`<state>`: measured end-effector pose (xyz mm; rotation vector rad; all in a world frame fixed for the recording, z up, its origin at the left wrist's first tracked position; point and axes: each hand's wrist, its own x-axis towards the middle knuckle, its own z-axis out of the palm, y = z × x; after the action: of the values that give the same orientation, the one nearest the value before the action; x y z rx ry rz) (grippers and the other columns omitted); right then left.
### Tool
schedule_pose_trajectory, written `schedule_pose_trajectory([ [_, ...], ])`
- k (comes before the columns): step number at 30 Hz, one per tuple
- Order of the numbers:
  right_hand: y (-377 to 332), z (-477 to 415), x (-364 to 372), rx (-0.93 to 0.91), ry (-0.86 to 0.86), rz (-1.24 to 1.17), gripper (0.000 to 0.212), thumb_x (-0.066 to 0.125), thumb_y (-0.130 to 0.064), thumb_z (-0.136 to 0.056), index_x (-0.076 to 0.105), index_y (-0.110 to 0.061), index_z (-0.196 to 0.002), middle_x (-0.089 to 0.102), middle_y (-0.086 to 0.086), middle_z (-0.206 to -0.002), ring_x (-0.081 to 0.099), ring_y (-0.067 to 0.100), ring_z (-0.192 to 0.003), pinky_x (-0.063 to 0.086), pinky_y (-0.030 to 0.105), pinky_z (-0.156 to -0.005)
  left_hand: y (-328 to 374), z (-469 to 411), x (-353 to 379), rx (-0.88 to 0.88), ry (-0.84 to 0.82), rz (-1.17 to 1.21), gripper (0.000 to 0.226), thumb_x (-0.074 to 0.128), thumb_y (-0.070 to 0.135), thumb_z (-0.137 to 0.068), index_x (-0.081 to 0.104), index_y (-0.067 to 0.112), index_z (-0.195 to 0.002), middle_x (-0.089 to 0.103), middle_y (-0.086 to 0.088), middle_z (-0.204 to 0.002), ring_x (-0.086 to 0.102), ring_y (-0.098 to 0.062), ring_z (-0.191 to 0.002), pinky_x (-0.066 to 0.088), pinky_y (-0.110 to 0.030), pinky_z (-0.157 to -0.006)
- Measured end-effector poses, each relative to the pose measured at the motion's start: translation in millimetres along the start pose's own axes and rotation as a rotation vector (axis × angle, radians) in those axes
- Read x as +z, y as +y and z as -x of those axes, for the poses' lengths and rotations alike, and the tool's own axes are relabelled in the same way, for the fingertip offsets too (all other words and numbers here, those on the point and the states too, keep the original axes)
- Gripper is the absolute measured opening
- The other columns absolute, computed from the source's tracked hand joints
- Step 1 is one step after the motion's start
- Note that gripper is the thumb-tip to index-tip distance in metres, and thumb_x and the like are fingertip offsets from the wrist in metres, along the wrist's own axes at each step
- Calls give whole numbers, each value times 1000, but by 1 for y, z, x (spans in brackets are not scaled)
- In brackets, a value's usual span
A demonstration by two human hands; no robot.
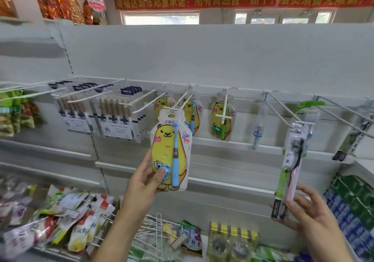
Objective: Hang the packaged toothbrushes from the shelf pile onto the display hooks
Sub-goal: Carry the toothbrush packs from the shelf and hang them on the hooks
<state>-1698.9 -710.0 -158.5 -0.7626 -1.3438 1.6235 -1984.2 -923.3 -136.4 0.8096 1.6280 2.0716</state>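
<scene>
1. Across the back of the aisle stands a pale grey slatted display wall [202, 55]; a rail along it carries long white wire hooks that jut toward the camera.
2. On the lower shelf lies a loose heap of mixed coloured packets [70, 217]; I cannot tell which of them hold toothbrushes.
3. Clear six-piece packs of wooden-handled brushes [115, 118] already hang at the left; two yellow bear packs [221, 118] hang further along the rail.
4. A yellow bear-shaped pack with a blue child's toothbrush [170, 152] is raised upright, its white top tab level with the tip of a white wire hook [180, 100]; whether the hole is on the wire yet I cannot tell.
5. A slim clear-and-green pack with a pink and black toothbrush [288, 170] stands nearly upright at the right, its top just under the end of a grey wire hook [283, 108].
6. The left hand [145, 178] pinches the bear pack low down, thumb on the front and fingers behind; the right hand [307, 207] has its fingers curled round the slim pack's bottom end.
7. The step in hand looks like threading, one pack per hand; next, each hang hole probably has to be lined up with its hook tip, then slid back along the wire; holding so low leaves the tops free to swing, so small steady corrections seem called for.
</scene>
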Motion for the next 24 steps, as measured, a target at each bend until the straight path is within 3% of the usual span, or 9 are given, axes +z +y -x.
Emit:
schedule_pose_trajectory([
  [8, -11, 19, -26, -25, 100, 9, 31, 58, 5, -88, 61, -16, -109, 74, 18, -95, 76, 33, -73, 62, 46, -54, -9, -7, 10, 15, 16, 15, 60, 59, 11, -93, 44, 51, -136, 77, 11, -111, 75, -12, -98, 63, -28, -72],
  [13, -21, 23, -44, -23, 161, 49, 34, 54, 7, -95, 56, -8, -126, 72, 23, -104, 76, 29, -75, 62, 47, -54, -15, -2, 16, 21, 58, 47, 62, 62, 22, -83, 46, 58, -131, 75, 15, -116, 71, -14, -109, 62, -31, -84],
  [16, -26, 24, -50, -28, 178, 58, 33, 55, 4, -95, 57, -11, -125, 74, 19, -104, 75, 36, -83, 58, 62, -60, -13, 2, 20, 7, 60, 35, 60, 65, 26, -82, 49, 63, -126, 75, 16, -117, 69, -18, -115, 56, -44, -96],
  [18, -29, 25, -52, -32, 184, 55, 34, 57, 2, -93, 57, -11, -125, 73, 19, -105, 74, 39, -86, 52, 71, -60, -11, 3, 22, 15, 53, 23, 54, 75, 38, -78, 54, 69, -117, 75, 17, -116, 71, -12, -110, 56, -41, -96],
  [20, -30, 25, -50, -41, 178, 55, 35, 60, -3, -88, 58, -11, -122, 75, 16, -99, 75, 35, -81, 56, 65, -58, -10, 3, 23, 24, 55, 12, 55, 75, 37, -79, 53, 67, -118, 74, 20, -115, 71, -9, -108, 58, -36, -93],
  [22, -34, 25, -46, -51, 156, 47, 29, 62, -5, -87, 60, -15, -114, 77, 8, -87, 77, 26, -73, 62, 48, -54, -11, 2, 24, 34, 56, -4, 56, 65, 22, -87, 49, 61, -123, 75, 22, -112, 71, -8, -106, 61, -29, -86],
  [24, -37, 24, -45, -54, 140, 36, 30, 67, -13, -83, 60, -17, -112, 77, 5, -84, 76, 26, -72, 62, 40, -50, -9, 2, 25, 39, 63, -19, 57, 60, 12, -93, 48, 58, -125, 75, 23, -108, 72, -5, -102, 60, -20, -77],
])
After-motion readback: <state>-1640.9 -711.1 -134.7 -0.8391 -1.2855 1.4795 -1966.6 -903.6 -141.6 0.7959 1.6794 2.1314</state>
